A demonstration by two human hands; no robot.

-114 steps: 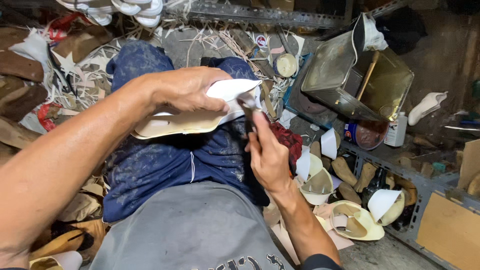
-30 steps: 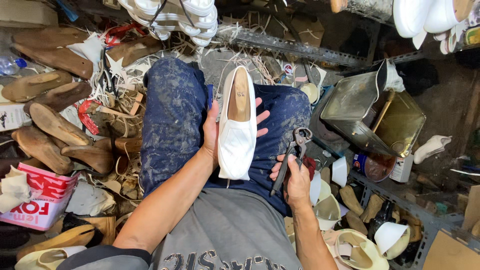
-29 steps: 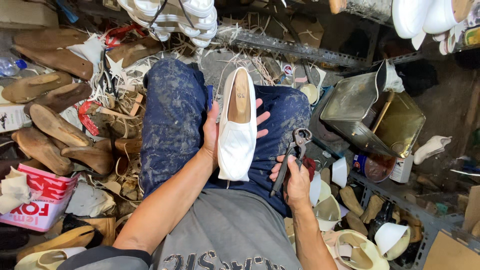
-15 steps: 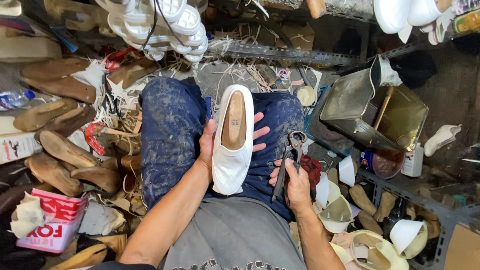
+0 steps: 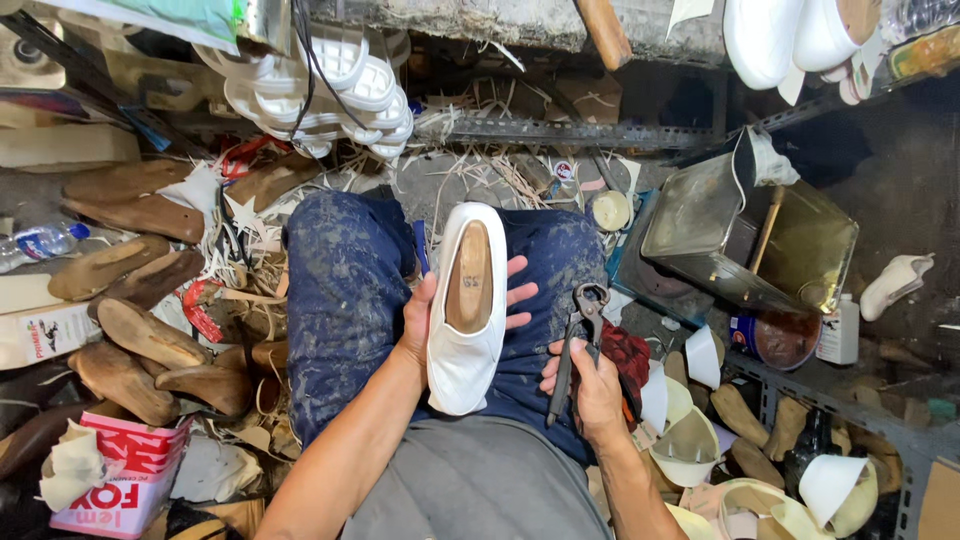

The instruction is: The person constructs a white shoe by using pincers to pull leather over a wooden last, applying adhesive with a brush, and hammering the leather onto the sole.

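Cradling white shoe, right hand gripping pincers

We note brown wooden lasts piled at left, white soles hanging above, a metal tin at right, a plastic bottle at far left, and pale cut uppers lower right.

The one head-worn camera looks steeply down from close above at the seated person's lap and surrounding floor.
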